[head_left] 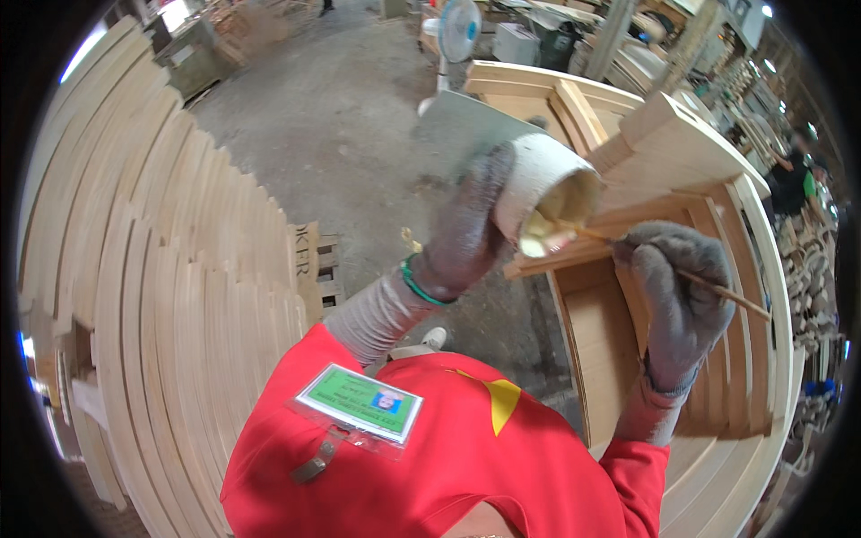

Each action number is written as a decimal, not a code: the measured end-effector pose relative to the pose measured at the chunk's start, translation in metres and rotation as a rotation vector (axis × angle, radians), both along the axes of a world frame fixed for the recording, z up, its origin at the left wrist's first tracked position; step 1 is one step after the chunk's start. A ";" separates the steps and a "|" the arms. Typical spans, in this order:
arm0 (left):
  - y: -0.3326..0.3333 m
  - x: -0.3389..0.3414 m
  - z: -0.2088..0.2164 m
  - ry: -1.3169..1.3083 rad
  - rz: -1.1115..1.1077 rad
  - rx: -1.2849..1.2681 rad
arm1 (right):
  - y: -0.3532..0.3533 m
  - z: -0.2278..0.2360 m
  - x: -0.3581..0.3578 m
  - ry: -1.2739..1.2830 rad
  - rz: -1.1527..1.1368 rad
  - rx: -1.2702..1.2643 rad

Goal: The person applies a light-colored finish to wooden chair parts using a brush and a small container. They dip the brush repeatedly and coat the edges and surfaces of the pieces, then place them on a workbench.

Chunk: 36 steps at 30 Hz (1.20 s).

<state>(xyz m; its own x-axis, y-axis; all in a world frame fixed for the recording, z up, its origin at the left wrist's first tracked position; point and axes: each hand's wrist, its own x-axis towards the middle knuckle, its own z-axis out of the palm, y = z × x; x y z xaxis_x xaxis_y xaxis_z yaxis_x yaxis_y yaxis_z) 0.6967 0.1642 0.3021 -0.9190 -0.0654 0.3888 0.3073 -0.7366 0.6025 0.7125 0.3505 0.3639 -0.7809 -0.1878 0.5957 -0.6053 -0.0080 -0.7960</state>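
My gloved left hand [462,229] is closed around a white cylindrical cup [538,175], tilted so that its mouth faces right. Pale cream-coloured stuff [538,238] lies inside along its lower wall. A thin wooden stick [717,285] is gripped in my right hand [677,287], which wears a grey glove with the fingers curled. The stick's far end reaches into the cup's mouth, and its tip is hidden in the cream stuff. Just beyond and below my right hand stands a pale wooden furniture frame [601,314] with open compartments.
Tall stacks of pale boards [170,278] rise along the left. A standing fan [459,31] is at the back on the concrete floor [305,134]. A pallet [330,269] lies by the boards. Curved wooden parts [812,269] pile up at far right, near another person [791,184].
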 end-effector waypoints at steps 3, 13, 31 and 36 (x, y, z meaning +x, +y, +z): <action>0.001 0.001 0.000 0.027 0.255 -0.267 | -0.005 -0.001 -0.010 0.206 -0.143 -0.045; -0.007 -0.017 -0.041 0.452 1.383 -1.332 | -0.004 -0.012 -0.017 -0.067 0.000 -0.106; -0.015 -0.014 -0.034 0.339 1.049 -1.102 | 0.008 -0.014 -0.012 0.323 0.206 0.147; -0.015 -0.018 -0.052 0.196 0.954 -1.117 | -0.006 -0.046 -0.003 0.098 0.076 -0.059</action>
